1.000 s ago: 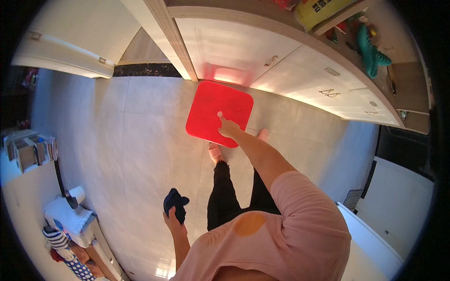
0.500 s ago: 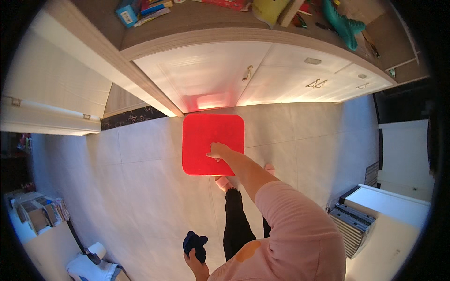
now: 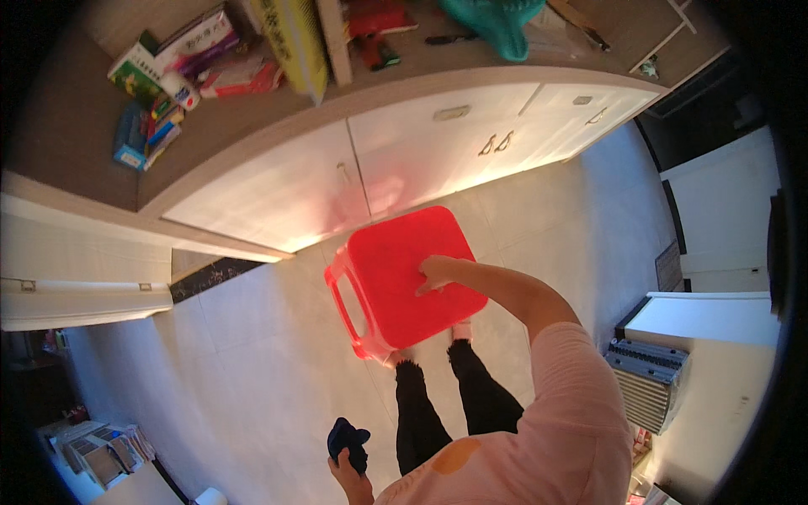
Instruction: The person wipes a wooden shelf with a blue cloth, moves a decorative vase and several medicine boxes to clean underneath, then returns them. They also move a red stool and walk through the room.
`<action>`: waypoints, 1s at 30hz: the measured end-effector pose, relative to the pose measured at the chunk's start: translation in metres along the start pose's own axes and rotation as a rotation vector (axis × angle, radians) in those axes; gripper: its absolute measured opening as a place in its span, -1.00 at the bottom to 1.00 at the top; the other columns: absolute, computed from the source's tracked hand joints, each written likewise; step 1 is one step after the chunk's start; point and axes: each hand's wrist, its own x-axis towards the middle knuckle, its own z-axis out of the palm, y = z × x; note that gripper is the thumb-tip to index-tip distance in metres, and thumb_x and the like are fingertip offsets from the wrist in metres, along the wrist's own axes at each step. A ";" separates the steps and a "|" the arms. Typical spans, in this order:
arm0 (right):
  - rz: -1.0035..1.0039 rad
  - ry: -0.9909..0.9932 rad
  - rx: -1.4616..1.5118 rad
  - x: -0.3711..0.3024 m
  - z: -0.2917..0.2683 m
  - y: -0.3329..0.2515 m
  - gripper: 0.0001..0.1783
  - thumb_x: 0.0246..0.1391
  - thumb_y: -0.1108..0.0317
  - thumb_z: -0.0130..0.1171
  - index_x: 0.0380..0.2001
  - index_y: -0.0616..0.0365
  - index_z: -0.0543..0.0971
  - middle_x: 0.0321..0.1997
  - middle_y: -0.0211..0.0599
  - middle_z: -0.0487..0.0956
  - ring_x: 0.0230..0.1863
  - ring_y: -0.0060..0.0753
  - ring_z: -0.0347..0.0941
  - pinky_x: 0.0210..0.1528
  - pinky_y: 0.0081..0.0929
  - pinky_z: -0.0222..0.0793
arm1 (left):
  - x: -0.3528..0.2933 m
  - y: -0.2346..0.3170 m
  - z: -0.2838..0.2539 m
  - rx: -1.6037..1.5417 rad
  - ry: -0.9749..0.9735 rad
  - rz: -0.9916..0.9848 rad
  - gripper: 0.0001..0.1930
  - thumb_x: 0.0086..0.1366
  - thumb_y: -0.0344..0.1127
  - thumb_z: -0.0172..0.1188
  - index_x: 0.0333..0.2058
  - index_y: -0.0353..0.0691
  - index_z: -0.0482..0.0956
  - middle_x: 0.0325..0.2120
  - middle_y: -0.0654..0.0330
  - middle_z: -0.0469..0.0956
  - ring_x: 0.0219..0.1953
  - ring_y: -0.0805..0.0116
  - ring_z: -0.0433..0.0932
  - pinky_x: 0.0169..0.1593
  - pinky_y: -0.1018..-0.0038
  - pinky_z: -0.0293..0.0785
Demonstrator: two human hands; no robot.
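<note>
My right hand [image 3: 439, 275] is closed at the middle of the square top of a red plastic stool [image 3: 396, 240]. The fingertips are partly hidden against the top, and the stool hangs tilted from this hand, its side with a large opening showing at the left. Below the stool are my feet in pink slippers. Down at the lower edge, my left hand [image 3: 349, 478] is wrapped round a bunched dark blue cloth [image 3: 348, 442], held beside my body, away from the stool.
A long cabinet [image 3: 278, 189] with white doors runs ahead, its open shelf holding boxes, a yellow packet [image 3: 290, 46] and a teal object [image 3: 497, 25]. On the right stands a grey ribbed unit [image 3: 646, 379]. Stacked books [image 3: 105, 454] lie at the lower left.
My right hand has lifted and tilted the red stool and brought it to the right, so its side now shows. My view has turned toward the cabinet. The left hand still holds the cloth.
</note>
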 end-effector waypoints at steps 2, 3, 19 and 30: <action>0.000 -0.011 -0.023 -0.026 -0.009 0.029 -0.39 -0.25 -0.22 0.16 -0.76 0.22 0.54 -0.74 -0.25 0.51 -0.55 -0.19 0.49 -0.39 -0.26 0.40 | -0.006 -0.003 0.023 0.029 -0.044 0.001 -0.64 0.04 -0.31 0.12 -0.17 -0.27 0.31 -0.39 0.12 0.45 -0.39 0.27 0.46 -0.41 0.41 0.44; 0.034 -0.060 -0.030 -0.040 -0.019 0.037 -0.40 -0.25 -0.20 0.17 -0.70 0.24 0.54 -0.70 -0.21 0.52 -0.53 -0.17 0.49 -0.38 -0.25 0.39 | -0.010 -0.006 0.034 0.038 -0.059 0.000 -0.64 0.04 -0.32 0.12 -0.17 -0.27 0.31 -0.40 0.12 0.45 -0.38 0.27 0.47 -0.41 0.41 0.44; 0.280 -0.103 -0.194 -0.133 0.024 0.282 -0.44 -0.10 -0.16 0.02 -0.35 0.15 0.59 -0.29 -0.14 0.55 -0.16 -0.14 0.46 -0.08 -0.23 0.36 | -0.086 -0.037 0.137 0.245 -0.126 0.076 -0.67 0.01 -0.38 0.13 -0.24 -0.37 0.31 -0.46 0.09 0.44 -0.50 0.30 0.48 -0.45 0.42 0.48; 0.559 -0.107 -0.098 -0.171 0.049 0.372 -0.45 -0.10 -0.12 0.07 -0.17 0.07 0.53 -0.13 -0.21 0.52 -0.05 -0.11 0.40 -0.02 -0.21 0.33 | -0.108 -0.033 0.185 0.359 -0.087 0.021 -0.60 0.02 -0.38 0.17 -0.18 -0.41 0.29 -0.40 0.04 0.46 -0.46 0.30 0.49 -0.41 0.43 0.48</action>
